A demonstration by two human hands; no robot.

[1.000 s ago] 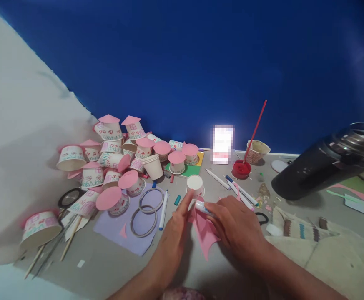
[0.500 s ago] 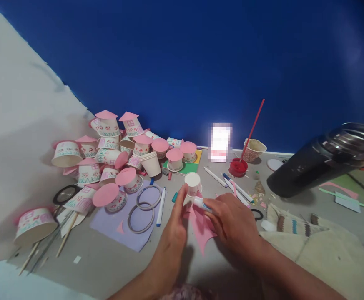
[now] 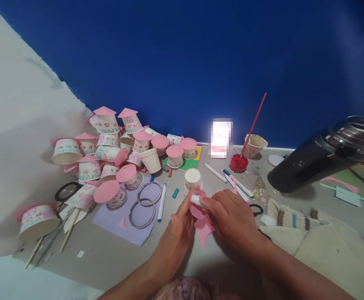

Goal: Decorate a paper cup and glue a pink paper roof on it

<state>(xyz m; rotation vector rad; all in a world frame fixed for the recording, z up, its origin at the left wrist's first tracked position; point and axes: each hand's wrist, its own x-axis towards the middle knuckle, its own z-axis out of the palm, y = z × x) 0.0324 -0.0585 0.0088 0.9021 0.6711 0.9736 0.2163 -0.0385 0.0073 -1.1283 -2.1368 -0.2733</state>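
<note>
My left hand (image 3: 177, 227) holds a rounded pink paper piece (image 3: 198, 211) by its left edge, the fingers pressed together and partly hidden. In my right hand (image 3: 232, 214) is a white glue stick (image 3: 196, 200), its end against the pink paper. Under both hands lies a pink paper scrap (image 3: 204, 231) with a pointed tip. Just beyond the fingertips a white paper cup (image 3: 192, 178) stands upside down on the grey table.
Several decorated paper cups with pink roofs (image 3: 142, 141) crowd the left. Purple paper (image 3: 119, 225) carries grey tape rings (image 3: 142, 213). Markers (image 3: 238, 187), a red paint pot (image 3: 238, 163) and a black flask (image 3: 313, 160) are to the right. A beige cloth item (image 3: 322, 246) lies nearer.
My left hand has closed in towards the right and now holds the rounded pink paper up against the glue stick. Its fingers were stretched out beside the cup before.
</note>
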